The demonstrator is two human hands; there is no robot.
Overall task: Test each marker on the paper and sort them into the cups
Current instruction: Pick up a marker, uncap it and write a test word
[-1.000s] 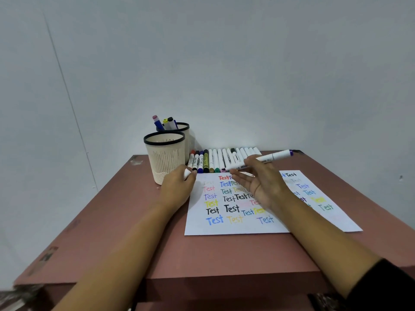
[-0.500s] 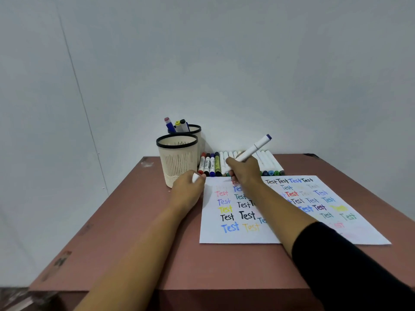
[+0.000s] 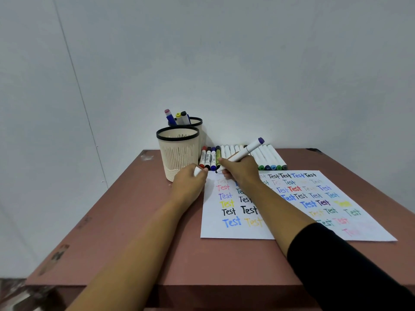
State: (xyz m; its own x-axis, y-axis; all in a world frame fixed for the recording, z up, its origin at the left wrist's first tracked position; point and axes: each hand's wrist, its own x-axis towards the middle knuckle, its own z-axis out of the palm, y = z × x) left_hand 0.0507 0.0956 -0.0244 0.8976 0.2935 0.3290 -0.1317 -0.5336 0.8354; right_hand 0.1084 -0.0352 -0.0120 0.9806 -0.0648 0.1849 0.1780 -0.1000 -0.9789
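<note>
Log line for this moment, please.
step: testing | right hand: grips purple-ended marker, tip at top-left corner of paper | left hand: holds white cap | rear cup: three markers

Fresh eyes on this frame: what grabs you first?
The white paper covered in multicoloured "Test" scribbles, lying right of centre on the table. Next, the right hand at the paper's far edge grips a purple-ended marker tip-down, while the left hand beside it pinches a white cap. Behind them a ribbed cup stands before a second cup.
</note>
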